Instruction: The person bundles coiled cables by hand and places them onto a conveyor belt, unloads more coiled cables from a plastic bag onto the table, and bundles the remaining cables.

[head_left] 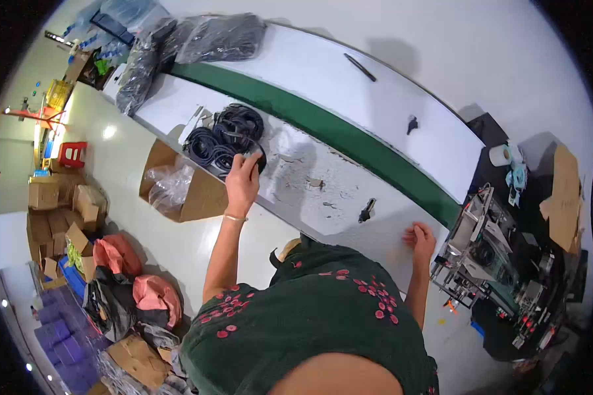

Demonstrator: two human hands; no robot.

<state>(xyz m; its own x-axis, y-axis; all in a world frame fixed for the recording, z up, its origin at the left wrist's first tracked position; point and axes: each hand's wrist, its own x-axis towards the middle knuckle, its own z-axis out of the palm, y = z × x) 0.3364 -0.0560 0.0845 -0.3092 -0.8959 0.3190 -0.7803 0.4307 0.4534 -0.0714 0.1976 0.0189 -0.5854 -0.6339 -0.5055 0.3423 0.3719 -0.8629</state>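
A pile of coiled black cables [238, 124] lies on the left part of the white worktable [375, 243]. My left hand [242, 184] is at the near edge of this pile, its thumb and fingers pinched on a black cable. At the right end of the table, my right hand [420, 238] rests low over the surface near the edge, fingers loosely bent and apart, holding nothing. Between the hands lies a small black clip-like part [367, 210], nearest to my right hand. Small scraps [315, 183] and worn marks dot the tabletop.
A green belt [329, 136] runs along the table. Beyond it lie a black pen [360, 67], a small dark part [412, 125] and plastic-wrapped bundles [224, 36]. A cardboard box [201, 196] with clear plastic stands below left. Machinery [487, 257] adjoins the right end.
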